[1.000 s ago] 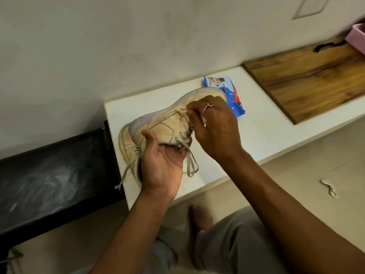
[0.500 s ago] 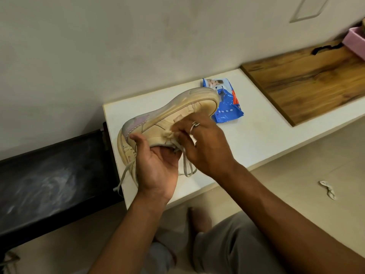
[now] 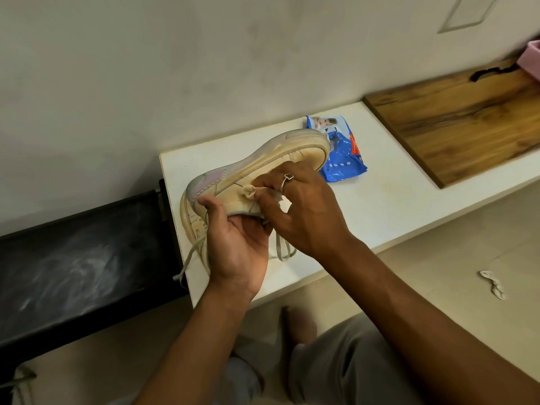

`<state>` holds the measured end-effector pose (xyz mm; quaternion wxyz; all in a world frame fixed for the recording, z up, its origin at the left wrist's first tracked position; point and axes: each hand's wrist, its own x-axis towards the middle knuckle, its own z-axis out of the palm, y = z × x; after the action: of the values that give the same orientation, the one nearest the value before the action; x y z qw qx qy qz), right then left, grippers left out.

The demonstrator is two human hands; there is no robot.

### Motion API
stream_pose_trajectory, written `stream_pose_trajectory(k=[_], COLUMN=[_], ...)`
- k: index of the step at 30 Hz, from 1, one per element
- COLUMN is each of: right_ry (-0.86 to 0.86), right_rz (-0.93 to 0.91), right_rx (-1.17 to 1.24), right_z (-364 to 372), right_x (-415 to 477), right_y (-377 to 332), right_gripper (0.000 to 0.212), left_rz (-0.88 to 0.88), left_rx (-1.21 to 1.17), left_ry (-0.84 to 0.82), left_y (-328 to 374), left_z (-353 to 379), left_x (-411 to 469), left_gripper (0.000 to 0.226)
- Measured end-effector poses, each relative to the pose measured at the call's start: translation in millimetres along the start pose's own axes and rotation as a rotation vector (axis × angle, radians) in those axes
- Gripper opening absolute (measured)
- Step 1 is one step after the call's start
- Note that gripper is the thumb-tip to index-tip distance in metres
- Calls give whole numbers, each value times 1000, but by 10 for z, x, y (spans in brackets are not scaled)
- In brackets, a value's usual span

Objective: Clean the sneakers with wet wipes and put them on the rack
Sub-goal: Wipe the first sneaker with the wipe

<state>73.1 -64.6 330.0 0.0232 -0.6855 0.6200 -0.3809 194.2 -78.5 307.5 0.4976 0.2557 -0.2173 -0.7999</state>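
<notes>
A cream sneaker (image 3: 263,159) with a lilac heel patch is held on its side above the white table (image 3: 394,206), sole edge turned up. My left hand (image 3: 236,244) grips it from below at the collar, laces dangling. My right hand (image 3: 304,211), a ring on one finger, presses a crumpled wet wipe (image 3: 248,192) against the shoe's side. A blue pack of wet wipes (image 3: 342,153) lies on the table just behind the toe.
A black low rack or bench (image 3: 73,264) stands to the left of the table. A wooden board (image 3: 467,118) lies on the table's right end, a pink tub (image 3: 530,59) at its far corner. A used wipe (image 3: 493,285) lies on the floor. My bare foot (image 3: 298,325) is below.
My right hand slid the wipe along the shoe's side from near the toe toward the middle. The sneaker tilted so its sole edge faces up more.
</notes>
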Motion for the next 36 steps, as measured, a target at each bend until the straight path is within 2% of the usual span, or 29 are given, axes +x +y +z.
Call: stream_pose_trajectory(k=[4, 11, 17, 22, 28, 32, 36], right_ry=[-50, -44, 152, -22, 128, -46, 78], right_rz=[-2, 24, 91, -16, 89, 2, 128], right_rx=[-6, -18, -85, -4, -87, 6, -93], right_z=[11, 15, -55, 3, -41, 9, -39], right_x=[-5, 12, 87, -9, 85, -24, 92], right_y=[-10, -27, 97, -21, 109, -30, 103], right_gripper=[25, 17, 14, 14, 13, 11, 12], left_rz=[2, -4, 6, -3, 13, 8, 25], left_rx=[15, 24, 34, 42, 29, 47, 51], left_ry=[26, 20, 22, 19, 28, 16, 22], left_y=[14, 17, 6, 32, 36, 35, 14], left_z=[1, 10, 41, 24, 42, 2, 42], left_x=[-11, -19, -23, -18, -24, -19, -19], left_gripper=[79, 74, 72, 76, 71, 75, 71])
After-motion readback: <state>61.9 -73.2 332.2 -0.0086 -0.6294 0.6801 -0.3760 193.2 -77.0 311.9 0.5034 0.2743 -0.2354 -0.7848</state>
